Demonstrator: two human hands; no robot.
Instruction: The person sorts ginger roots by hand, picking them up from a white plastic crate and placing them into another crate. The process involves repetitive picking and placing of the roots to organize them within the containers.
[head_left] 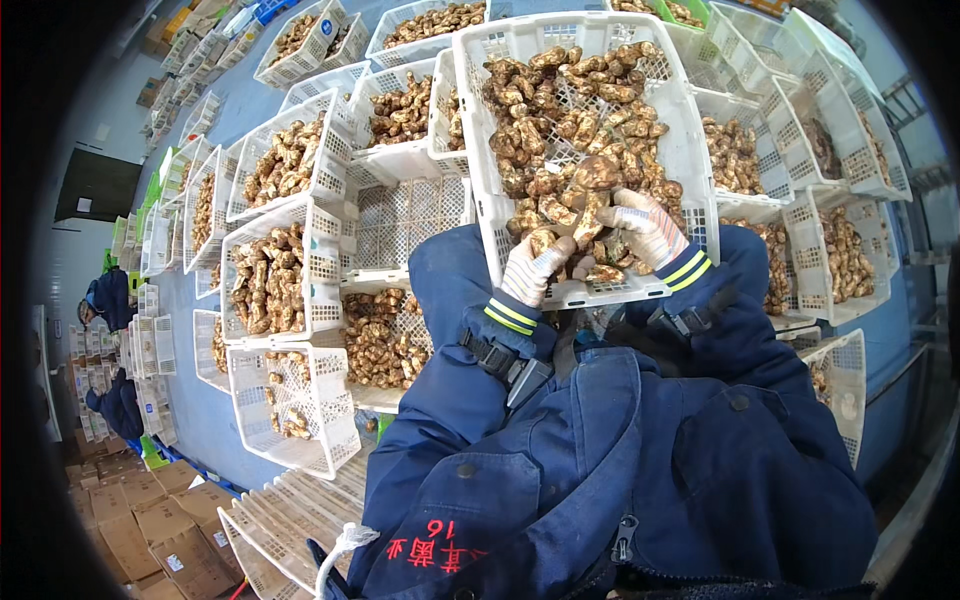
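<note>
A white slatted crate full of brown, thick-stemmed mushrooms sits in front of my lap. Both my hands wear pale striped work gloves and are inside its near end. With its fingers closed, my left hand holds a small mushroom near the crate's left corner. My right hand grips a larger mushroom by its stem, its cap pointing away from me. Loose mushrooms lie beneath and around both hands, and the fingertips are partly hidden among them.
More white crates of mushrooms stand on both sides and beyond. A crate with a bare mesh bottom lies to my left. Cardboard boxes are stacked at the lower left. Other people in dark clothes are at the far left.
</note>
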